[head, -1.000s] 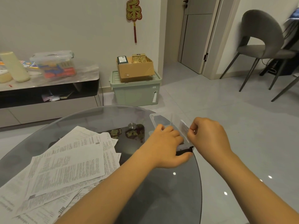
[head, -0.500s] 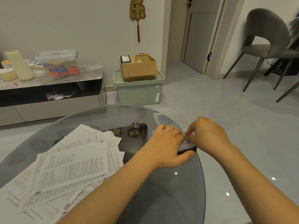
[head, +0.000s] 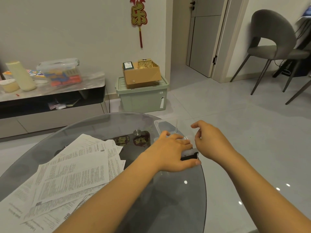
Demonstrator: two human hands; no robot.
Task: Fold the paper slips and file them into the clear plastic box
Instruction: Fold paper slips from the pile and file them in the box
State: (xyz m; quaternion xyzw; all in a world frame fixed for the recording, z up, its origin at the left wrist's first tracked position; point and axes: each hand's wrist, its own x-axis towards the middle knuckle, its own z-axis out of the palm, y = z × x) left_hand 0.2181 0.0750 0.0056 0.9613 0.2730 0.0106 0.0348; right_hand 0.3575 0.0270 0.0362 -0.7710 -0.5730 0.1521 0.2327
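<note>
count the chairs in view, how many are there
1 whole chair: grey, at the top right beside the door. A slanted dark leg at the right edge below it may belong to a second chair that is mostly out of frame.
</note>
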